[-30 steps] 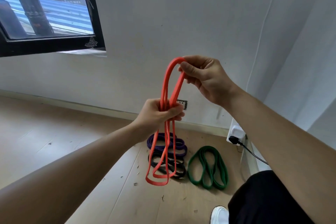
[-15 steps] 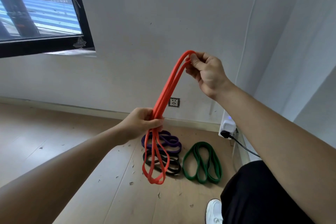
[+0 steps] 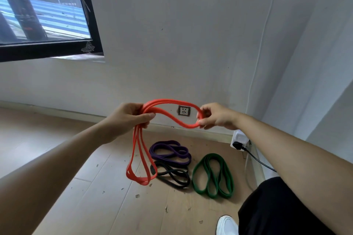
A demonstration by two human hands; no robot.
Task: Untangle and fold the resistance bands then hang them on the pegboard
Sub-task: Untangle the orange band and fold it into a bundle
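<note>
Orange band (image 3: 168, 100) pinched at one end by the right fingers (image 3: 205, 110), thumb and fingertips curled round the loop. Bunched the other strands in the left fingers (image 3: 147, 116), wrapped tight round them. Kept left hand (image 3: 126, 118) and right hand (image 3: 217, 116) about level and apart in mid-air, slack wavy stretch sagging between. Rest of it dangled under the left hand as a long double loop. Down on the wooden floor (image 3: 95, 196): purple band (image 3: 166, 142) and black band (image 3: 183, 182) touching, green band (image 3: 210, 155) just beside. Wall socket (image 3: 184, 110) sat behind.
</note>
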